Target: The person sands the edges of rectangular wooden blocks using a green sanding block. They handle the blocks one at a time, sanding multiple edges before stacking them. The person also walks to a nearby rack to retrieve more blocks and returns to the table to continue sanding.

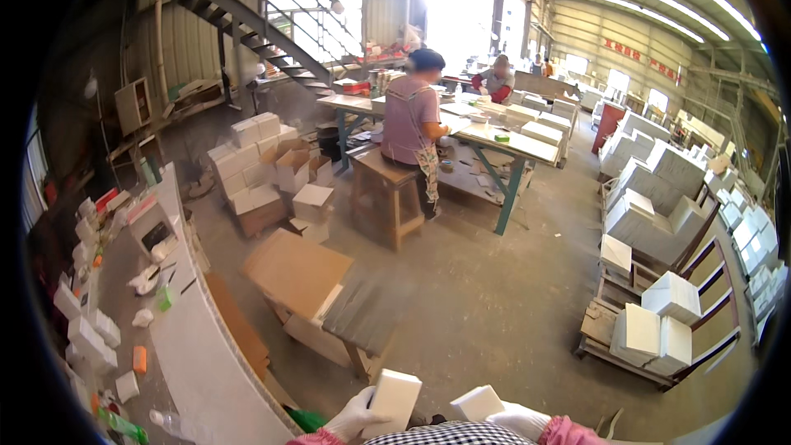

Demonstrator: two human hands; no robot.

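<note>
At the lower edge my left hand (353, 414), in a white glove with a pink sleeve, is closed on a white rectangular block (397, 398) that stands tilted. My right hand (521, 420), gloved the same way, grips a second white block (477, 404) by its right end. A gap separates the two blocks, and both are held in front of my checked apron (453, 435). Whether they are stone, tile or boxes I cannot tell. The fingers are partly hidden behind the blocks.
A long workbench (189, 321) with small items curves along my left. Ahead stands a low wooden bench (362, 313) beside a brown board (301, 268). A person (412, 115) sits on a wooden stool (383, 177) at a table (527, 144). Pallets of white blocks (651, 334) stand at right.
</note>
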